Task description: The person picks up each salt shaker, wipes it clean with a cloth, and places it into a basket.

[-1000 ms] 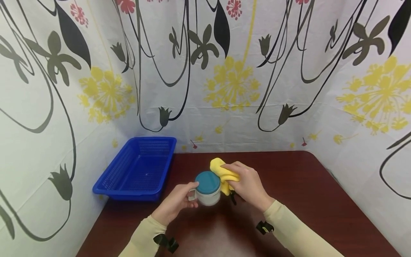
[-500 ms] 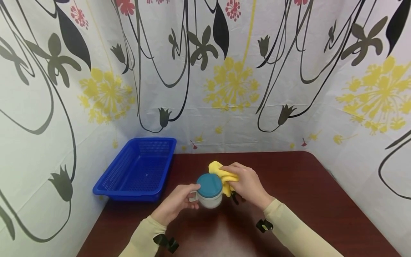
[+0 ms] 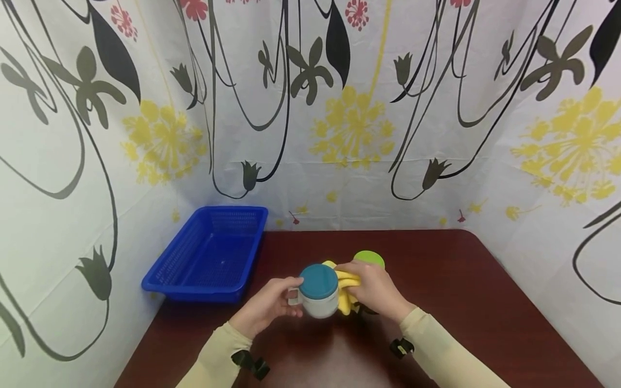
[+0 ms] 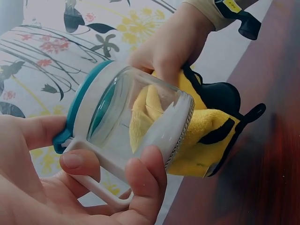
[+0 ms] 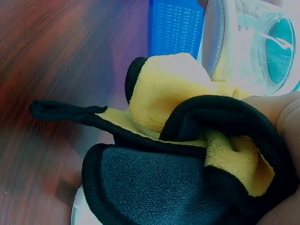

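Note:
In the head view, my left hand [image 3: 266,306] holds a clear jar [image 3: 320,308] by its white handle [image 4: 105,191], thumb up near the teal lid [image 3: 318,281]. The jar tilts in the left wrist view, its base toward the cloth. My right hand [image 3: 377,290] grips a bunched cloth [image 3: 345,302], yellow on one face and dark grey on the other, with black edging. The cloth lies against the jar's side and base, and its yellow shows through the glass. A loop of black edging [image 5: 65,112] hangs free in the right wrist view.
Behind my right hand a bright green lid [image 3: 370,257] shows, the rest mostly hidden. A blue perforated basket [image 3: 201,295] stands at the table's left, by the flower-patterned curtain [image 3: 310,199]. The dark red-brown table [image 3: 485,302] extends to the right.
The jar has shifted slightly right and down. The cloth and my right hand have moved lower, with less cloth showing above the jar, and the green lid has come into view behind the hand.

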`<move>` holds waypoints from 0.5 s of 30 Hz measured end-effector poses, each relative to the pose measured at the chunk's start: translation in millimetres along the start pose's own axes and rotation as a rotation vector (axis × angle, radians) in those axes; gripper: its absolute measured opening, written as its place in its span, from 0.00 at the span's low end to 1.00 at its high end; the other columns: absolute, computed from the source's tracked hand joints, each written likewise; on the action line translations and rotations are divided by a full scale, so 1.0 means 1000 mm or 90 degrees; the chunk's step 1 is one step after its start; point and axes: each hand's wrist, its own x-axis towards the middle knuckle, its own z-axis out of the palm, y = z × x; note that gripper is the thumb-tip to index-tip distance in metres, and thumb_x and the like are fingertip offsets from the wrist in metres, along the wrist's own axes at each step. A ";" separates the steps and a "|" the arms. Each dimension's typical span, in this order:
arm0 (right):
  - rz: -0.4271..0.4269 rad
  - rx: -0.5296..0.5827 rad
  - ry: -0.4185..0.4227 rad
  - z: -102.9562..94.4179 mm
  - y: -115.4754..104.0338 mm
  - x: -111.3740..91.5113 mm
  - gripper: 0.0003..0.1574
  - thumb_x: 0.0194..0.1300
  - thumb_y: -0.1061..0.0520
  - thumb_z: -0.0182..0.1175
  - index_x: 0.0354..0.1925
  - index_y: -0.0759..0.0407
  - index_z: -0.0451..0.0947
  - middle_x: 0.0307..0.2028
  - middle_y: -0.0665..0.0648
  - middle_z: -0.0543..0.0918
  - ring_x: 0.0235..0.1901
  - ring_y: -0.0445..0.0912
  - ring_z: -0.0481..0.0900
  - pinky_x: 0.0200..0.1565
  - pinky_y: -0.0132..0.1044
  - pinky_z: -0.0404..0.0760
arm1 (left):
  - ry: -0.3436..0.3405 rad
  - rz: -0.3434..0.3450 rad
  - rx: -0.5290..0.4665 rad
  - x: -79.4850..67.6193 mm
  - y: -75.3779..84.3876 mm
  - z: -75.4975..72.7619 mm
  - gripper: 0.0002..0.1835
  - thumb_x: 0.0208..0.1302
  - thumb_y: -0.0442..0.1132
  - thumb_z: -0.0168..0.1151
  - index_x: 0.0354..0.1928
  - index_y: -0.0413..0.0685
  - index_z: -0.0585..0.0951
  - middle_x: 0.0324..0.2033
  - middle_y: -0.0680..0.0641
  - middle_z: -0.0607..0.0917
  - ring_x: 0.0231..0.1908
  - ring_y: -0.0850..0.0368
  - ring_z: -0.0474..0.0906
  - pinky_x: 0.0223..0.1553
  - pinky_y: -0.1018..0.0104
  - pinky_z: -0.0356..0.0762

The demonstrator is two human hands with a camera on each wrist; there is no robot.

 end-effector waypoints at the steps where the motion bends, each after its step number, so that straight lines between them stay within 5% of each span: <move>1: 0.004 0.008 0.003 -0.001 0.000 0.001 0.26 0.57 0.55 0.76 0.53 0.37 0.83 0.39 0.36 0.79 0.32 0.36 0.75 0.33 0.31 0.79 | -0.002 0.002 0.001 0.001 0.001 0.000 0.18 0.68 0.52 0.61 0.44 0.44 0.83 0.37 0.44 0.84 0.28 0.49 0.80 0.33 0.62 0.79; 9: 0.017 0.063 0.013 -0.004 -0.004 0.006 0.28 0.59 0.57 0.74 0.58 0.43 0.81 0.44 0.39 0.81 0.35 0.38 0.77 0.36 0.33 0.81 | 0.001 0.000 0.021 0.003 0.001 -0.004 0.14 0.68 0.51 0.61 0.38 0.47 0.83 0.31 0.47 0.82 0.25 0.50 0.80 0.31 0.64 0.77; 15: -0.002 0.081 0.086 -0.011 -0.011 0.009 0.31 0.57 0.61 0.74 0.58 0.43 0.81 0.48 0.38 0.82 0.37 0.39 0.77 0.36 0.35 0.81 | 0.011 0.006 0.047 0.003 -0.002 -0.004 0.14 0.67 0.50 0.62 0.31 0.48 0.83 0.26 0.47 0.80 0.24 0.50 0.79 0.29 0.63 0.76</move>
